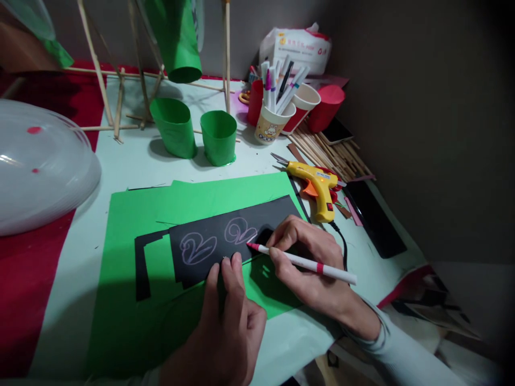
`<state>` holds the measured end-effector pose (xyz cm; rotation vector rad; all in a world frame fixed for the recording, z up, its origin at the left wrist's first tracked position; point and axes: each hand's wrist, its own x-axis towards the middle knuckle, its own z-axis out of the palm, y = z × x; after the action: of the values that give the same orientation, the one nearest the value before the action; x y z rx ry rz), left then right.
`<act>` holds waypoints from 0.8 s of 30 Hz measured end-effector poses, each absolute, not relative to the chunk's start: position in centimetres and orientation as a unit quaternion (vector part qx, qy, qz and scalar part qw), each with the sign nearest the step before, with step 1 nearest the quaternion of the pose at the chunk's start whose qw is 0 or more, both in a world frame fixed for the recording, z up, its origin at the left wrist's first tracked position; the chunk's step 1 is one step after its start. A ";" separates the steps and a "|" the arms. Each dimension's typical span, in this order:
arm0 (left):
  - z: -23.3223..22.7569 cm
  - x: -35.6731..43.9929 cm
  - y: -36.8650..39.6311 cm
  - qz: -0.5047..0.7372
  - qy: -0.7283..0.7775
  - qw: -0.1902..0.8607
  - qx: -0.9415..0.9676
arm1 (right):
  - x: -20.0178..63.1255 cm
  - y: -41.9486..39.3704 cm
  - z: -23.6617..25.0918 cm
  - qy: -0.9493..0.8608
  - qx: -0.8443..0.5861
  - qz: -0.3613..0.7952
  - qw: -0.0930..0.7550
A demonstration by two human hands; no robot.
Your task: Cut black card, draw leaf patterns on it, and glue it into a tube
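My right hand (308,262) grips a white felt-tip pen (298,260) with a pink tip and a pink band. The tip meets a strip of black paper (263,214) at the edge of a drawn outline. Two rounded outlines in pale purple lines, each with a curved V-shape inside, show on the black strip. My left hand (231,316) lies with its fingertips on the strip's lower edge, fingers stretched out and nothing held. Under the strip is a green sheet of paper (132,214). A cut black paper piece (141,271) sticks out at the strip's left.
Beyond the sheet stand two green paper cups (219,139). A yellow glue gun (316,185), a black phone (374,217) and wooden sticks (322,153) lie at right. Behind are a cup of markers (269,126) and a stick frame (96,69). A clear plastic dome (40,166) sits left.
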<state>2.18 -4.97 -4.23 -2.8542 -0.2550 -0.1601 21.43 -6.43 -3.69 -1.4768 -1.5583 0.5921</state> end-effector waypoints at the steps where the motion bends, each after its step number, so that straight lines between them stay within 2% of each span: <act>1: -4.2 2.2 -4.9 -0.056 -0.088 0.136 -0.985 | 21.4 -6.4 -3.7 -0.628 -0.594 0.239 0.443; 20: -5.0 2.5 -5.2 -0.119 -0.109 0.133 -0.978 | 20.6 -6.1 -4.2 -0.617 -0.559 0.337 0.439; 24: -5.0 2.5 -5.2 -0.119 -0.114 0.125 -0.978 | 20.6 -5.7 -4.0 -0.609 -0.562 0.327 0.454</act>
<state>2.46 -5.17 -5.02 -2.8503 -0.3310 -0.3469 20.60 -5.67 -4.02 -1.3883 -1.5025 0.8069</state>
